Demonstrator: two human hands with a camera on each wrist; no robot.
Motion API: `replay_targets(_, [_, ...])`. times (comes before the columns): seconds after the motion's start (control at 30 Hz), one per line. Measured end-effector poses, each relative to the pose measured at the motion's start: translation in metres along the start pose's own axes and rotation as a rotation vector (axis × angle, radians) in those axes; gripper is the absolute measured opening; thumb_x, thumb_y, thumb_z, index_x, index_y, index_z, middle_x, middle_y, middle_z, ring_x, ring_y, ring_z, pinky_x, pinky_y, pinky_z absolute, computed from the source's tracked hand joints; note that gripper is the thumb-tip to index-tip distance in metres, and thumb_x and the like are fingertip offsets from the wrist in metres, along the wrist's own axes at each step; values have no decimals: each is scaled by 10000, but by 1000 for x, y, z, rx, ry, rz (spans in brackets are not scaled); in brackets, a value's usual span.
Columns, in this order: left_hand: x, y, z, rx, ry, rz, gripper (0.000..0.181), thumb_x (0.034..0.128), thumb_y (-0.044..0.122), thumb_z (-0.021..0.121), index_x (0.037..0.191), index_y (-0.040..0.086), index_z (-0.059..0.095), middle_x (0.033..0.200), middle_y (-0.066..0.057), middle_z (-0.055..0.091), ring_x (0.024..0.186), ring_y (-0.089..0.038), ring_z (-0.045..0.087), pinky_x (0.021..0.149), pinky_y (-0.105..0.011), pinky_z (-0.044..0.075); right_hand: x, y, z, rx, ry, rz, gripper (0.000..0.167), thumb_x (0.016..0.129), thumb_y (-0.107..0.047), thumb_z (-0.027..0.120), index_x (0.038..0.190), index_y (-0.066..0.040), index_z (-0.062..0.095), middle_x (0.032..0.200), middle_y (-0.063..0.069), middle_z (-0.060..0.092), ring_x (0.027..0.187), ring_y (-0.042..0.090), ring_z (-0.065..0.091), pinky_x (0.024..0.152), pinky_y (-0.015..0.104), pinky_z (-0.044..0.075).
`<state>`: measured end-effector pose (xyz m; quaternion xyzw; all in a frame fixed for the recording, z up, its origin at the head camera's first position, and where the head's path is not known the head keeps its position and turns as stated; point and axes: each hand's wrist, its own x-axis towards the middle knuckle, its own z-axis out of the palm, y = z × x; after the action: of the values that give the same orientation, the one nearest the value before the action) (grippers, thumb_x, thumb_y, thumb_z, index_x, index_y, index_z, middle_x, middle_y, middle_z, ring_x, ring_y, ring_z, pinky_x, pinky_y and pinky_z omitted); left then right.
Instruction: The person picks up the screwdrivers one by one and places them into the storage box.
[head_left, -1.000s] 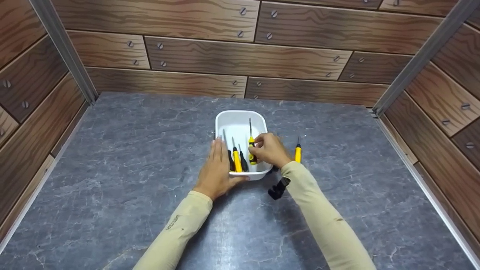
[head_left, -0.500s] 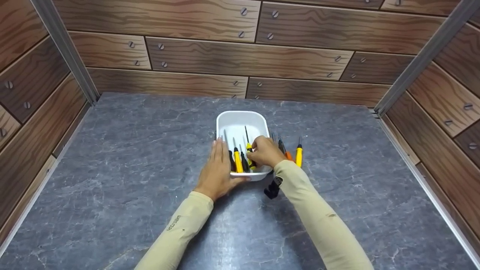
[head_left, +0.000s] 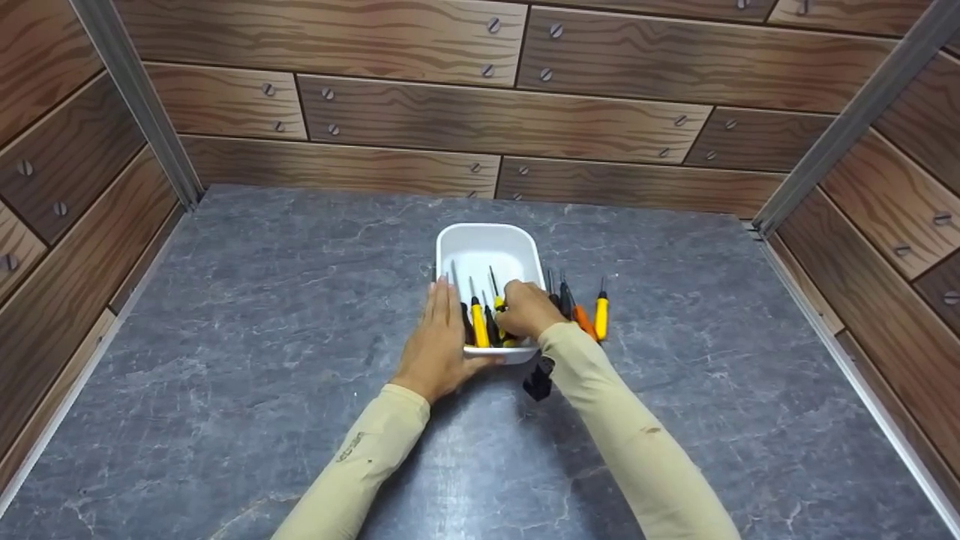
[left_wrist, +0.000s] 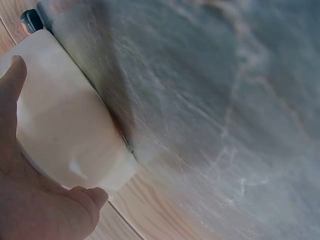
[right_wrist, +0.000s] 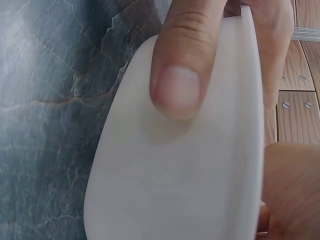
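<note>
With straight fingers of the left hand (head_left: 433, 348) bracing the tray (head_left: 487, 238), the right hand (head_left: 531, 310), apparently pinching a half-hidden screwdriver (head_left: 499, 303), should lower it gently.

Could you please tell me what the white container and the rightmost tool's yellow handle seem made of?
White container: probably smooth, semi-gloss plastic, judging by its soft highlights and rounded corners. Yellow handle: likely plastic, from its even colour; smooth-looking, though its gloss is unclear.

The head view is looking forward and down from above the near side of the white tray (head_left: 487, 238). Both wrist views, tilted, are facing its outside, the right one closer; all three are sharing tray and table (head_left: 300, 315).
</note>
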<state>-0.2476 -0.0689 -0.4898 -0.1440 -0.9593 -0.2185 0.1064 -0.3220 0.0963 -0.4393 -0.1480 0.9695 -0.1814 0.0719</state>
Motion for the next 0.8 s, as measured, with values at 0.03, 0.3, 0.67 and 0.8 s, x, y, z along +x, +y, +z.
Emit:
replay_targets(0.03, [0, 0, 0, 2, 0, 1, 1261, 796, 668, 736, 1548, -150, 140, 1617, -355, 94, 1499, -481, 151, 1222, -482, 225, 0, 0, 1, 2, -3, 3, 190, 803, -73, 660, 733, -106, 486, 691, 44, 499, 667, 255, 529, 591, 338, 452])
replay_targets(0.3, [1, -1, 1, 12, 19, 15, 1282, 782, 686, 734, 1546, -153, 138, 1612, -361, 104, 1490, -494, 172, 1221, -498, 236, 1, -1, 5, -10, -19, 16, 159, 796, -67, 628, 741, -100, 482, 715, 56, 497, 681, 259, 515, 584, 348, 435])
replay_targets(0.67, [0, 0, 0, 7, 31, 29, 1253, 797, 673, 729, 1532, -171, 166, 1598, -380, 128, 1487, -498, 172, 1222, -500, 227, 2, -2, 9, -31, -27, 5, 168, 779, -51, 624, 736, -108, 473, 729, 62, 503, 686, 252, 493, 617, 373, 444])
replay_targets(0.8, [0, -1, -1, 11, 33, 40, 1252, 802, 680, 717, 1526, -182, 167, 1587, -396, 133, 1479, -515, 181, 1222, -501, 220, 1, -3, 10, -46, -14, -12, 186, 784, -66, 638, 718, -117, 471, 729, 65, 522, 682, 252, 493, 626, 391, 466])
